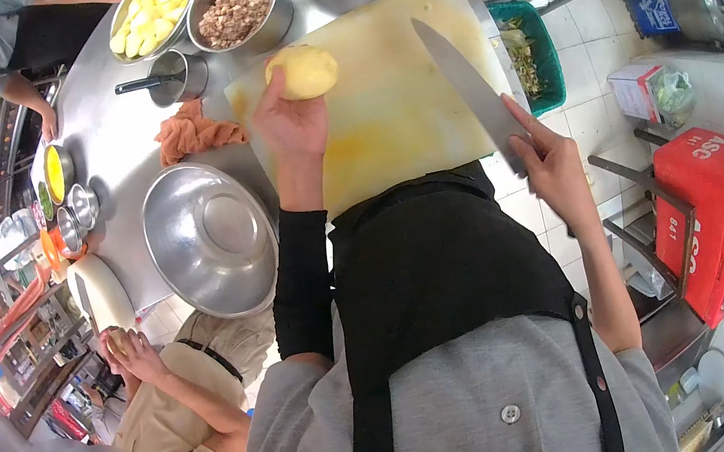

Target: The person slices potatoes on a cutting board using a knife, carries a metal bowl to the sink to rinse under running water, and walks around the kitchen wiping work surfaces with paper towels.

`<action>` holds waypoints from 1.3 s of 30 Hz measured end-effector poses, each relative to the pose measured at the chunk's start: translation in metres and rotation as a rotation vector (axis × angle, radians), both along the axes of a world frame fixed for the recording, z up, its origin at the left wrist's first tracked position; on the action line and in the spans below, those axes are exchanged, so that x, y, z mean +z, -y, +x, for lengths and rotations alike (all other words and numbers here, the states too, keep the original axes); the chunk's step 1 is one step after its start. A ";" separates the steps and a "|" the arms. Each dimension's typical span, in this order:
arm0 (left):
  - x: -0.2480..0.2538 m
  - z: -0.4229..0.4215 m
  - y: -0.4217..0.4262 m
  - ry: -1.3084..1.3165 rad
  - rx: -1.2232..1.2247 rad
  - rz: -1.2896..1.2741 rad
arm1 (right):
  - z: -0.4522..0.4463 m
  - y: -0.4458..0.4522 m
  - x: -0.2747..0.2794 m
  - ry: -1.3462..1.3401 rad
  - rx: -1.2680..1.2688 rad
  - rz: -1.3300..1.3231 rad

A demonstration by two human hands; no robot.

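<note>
- Currently, the left hand (296,123) grips a pale yellow potato (309,73) above the cutting board (388,125).
- The right hand (555,165) holds a knife (464,80), blade slanting over the board's right side.

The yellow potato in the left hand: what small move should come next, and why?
Probably lowering the potato onto the cutting board: it looks whole, the left hand holds it up, and the right hand grips a knife by its handle.

one knife (471,86) in right grip (555,165), one potato (309,72) in left grip (294,124), one saucepan (179,76), one orange cloth (194,132)
</note>
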State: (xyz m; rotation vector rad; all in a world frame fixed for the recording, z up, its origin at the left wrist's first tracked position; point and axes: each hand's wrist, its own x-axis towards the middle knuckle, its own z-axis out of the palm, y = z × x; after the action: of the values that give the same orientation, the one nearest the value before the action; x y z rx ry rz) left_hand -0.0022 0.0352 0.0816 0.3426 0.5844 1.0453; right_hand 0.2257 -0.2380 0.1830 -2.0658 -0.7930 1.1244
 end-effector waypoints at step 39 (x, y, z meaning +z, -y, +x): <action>0.001 0.003 0.030 -0.230 -0.434 -0.044 | -0.029 -0.004 -0.091 0.116 -0.110 0.134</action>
State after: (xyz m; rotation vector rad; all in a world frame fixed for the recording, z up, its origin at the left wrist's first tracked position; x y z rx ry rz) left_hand 0.0006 0.0057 0.0828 0.5291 0.6999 0.5783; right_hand 0.1969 -0.2337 0.0919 -2.0491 -0.7783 0.8750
